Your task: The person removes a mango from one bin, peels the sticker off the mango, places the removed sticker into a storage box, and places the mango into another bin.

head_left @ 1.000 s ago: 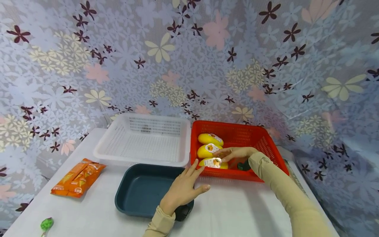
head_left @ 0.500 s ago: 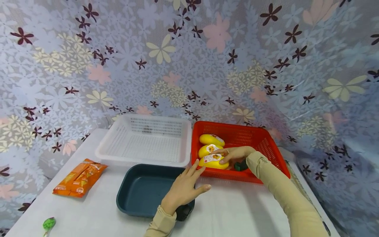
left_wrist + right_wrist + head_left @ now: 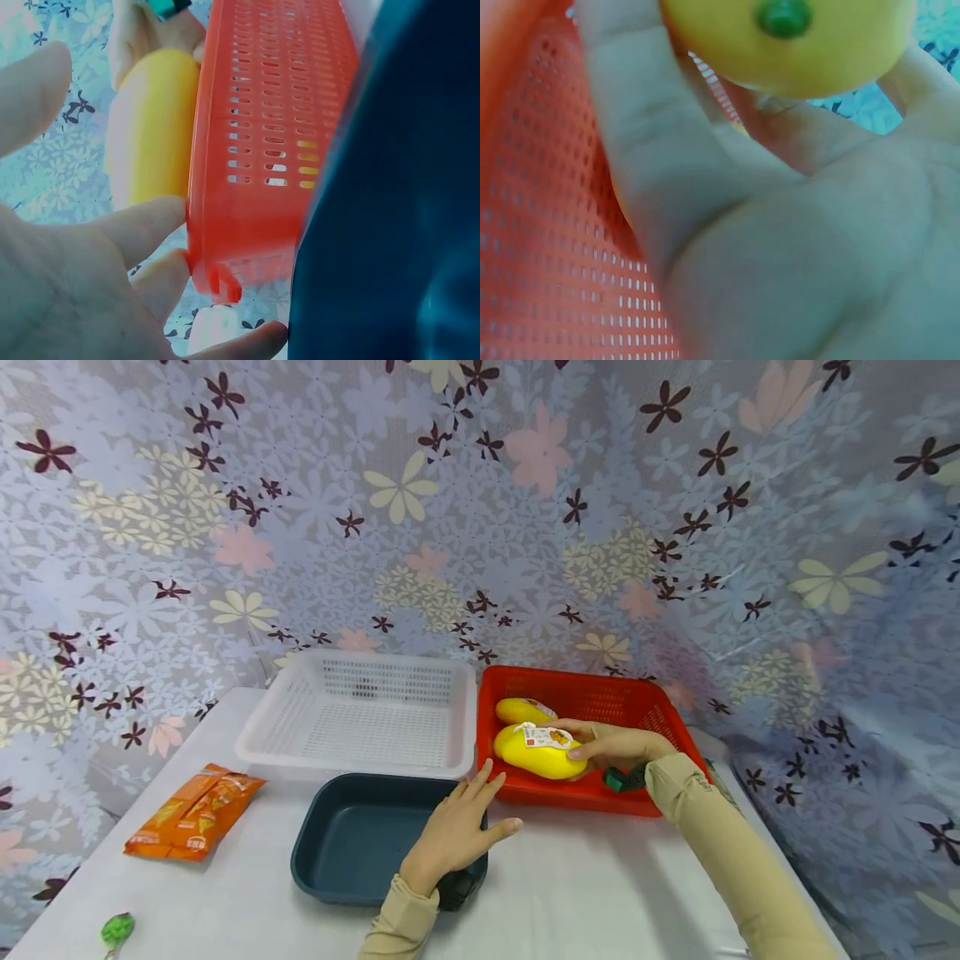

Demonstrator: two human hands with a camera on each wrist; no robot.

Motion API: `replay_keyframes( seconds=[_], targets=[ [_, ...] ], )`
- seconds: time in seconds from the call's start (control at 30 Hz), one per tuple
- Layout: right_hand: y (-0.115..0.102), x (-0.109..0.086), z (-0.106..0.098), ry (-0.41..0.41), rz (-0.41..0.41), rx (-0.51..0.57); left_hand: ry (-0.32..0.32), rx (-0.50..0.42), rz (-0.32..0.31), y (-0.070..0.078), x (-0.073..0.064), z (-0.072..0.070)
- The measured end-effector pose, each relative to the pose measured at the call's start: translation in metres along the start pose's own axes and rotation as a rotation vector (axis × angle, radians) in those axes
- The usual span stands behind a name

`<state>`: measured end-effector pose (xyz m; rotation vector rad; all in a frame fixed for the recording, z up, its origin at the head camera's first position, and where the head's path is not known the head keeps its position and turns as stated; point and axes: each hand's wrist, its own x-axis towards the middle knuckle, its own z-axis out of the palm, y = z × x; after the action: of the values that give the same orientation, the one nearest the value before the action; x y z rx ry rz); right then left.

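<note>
My right hand [image 3: 618, 745] holds a yellow mango [image 3: 542, 755] with a white label over the front of the red basket [image 3: 592, 800]. In the right wrist view the green stem end of this mango [image 3: 840, 56] shows between thumb and fingers. Behind it another yellow mango [image 3: 523, 710] lies in the basket; the third is mostly hidden by the held one. My left hand [image 3: 452, 837] is spread over the right side of the dark blue tub [image 3: 302, 868], fingers straight. In the left wrist view its fingertips [image 3: 176, 210] are right at the basket rim.
A white perforated basket [image 3: 251, 756] stands left of the red one, behind the tub. An orange snack packet [image 3: 193, 814] lies on the white table at left, with a green-wrapped lollipop [image 3: 117, 928] near the front edge. A floral cloth [image 3: 450, 527] hangs behind.
My right hand has closed round the nearest mango and raised it from among the others, its label now tilted up. My left hand stays almost where it was.
</note>
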<state>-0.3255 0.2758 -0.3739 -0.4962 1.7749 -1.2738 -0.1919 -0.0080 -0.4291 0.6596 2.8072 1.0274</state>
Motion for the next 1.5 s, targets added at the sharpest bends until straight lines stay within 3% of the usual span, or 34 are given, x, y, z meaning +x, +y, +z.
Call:
replay_keyframes(
  seconds=[0.37, 0.7, 1.13, 1.5],
  targets=[
    [0.008, -0.039, 0.025, 0.003, -0.079, 0.016, 0.025, 0.021, 0.002, 0.003, -0.003, 0.005],
    [0.037, -0.077, 0.052, 0.001, -0.166, 0.095, 0.031, 0.031, 0.027, 0.004, -0.005, 0.003],
    [0.086, -0.071, 0.096, 0.024, -0.199, 0.152, 0.016, 0.016, 0.054, 0.009, -0.011, 0.000],
    [0.109, -0.049, 0.137, 0.205, -0.198, 0.010, 0.073, -0.092, 0.104, 0.020, -0.022, 0.000]
  ],
)
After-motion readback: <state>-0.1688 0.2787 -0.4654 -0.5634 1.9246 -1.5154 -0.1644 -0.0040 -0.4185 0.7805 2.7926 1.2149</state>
